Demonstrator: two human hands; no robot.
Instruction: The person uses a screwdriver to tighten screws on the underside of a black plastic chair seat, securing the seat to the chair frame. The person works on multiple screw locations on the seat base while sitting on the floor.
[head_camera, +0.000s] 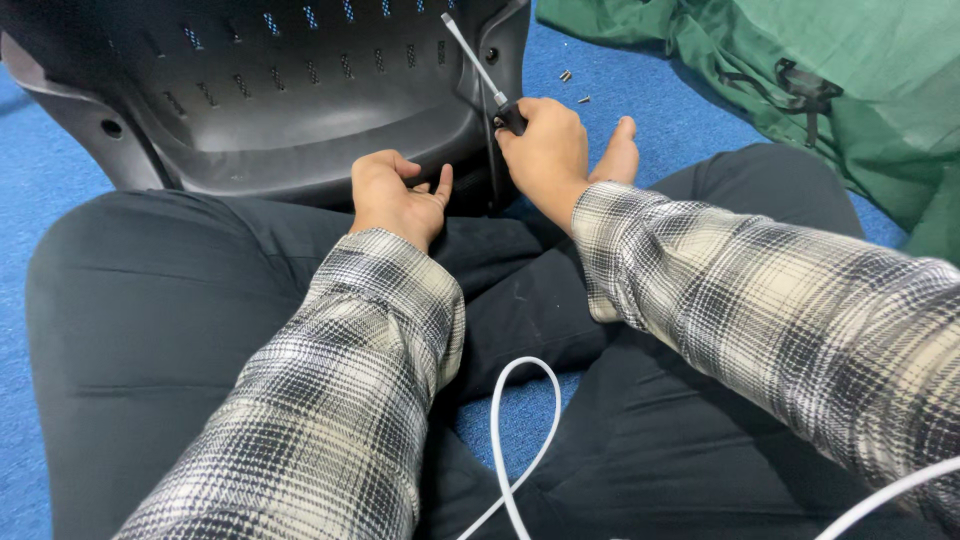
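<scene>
A black plastic chair shell (290, 110) with rows of small slots lies on the blue carpet in front of my crossed legs. My left hand (395, 195) rests against its lower rim, fingers curled, holding nothing that I can see. My right hand (545, 150) grips a screwdriver (480, 70) by its black handle; the metal shaft points up and left, over the shell's right edge near a round screw hole (491, 55). Both arms wear black-and-cream plaid sleeves.
Several small screws (573, 87) lie on the blue carpet (640, 90) behind my right hand. Green fabric with black straps (800, 70) is piled at the upper right. A white cable (520, 430) loops over my lap. A bare foot (618, 155) sits beside my right hand.
</scene>
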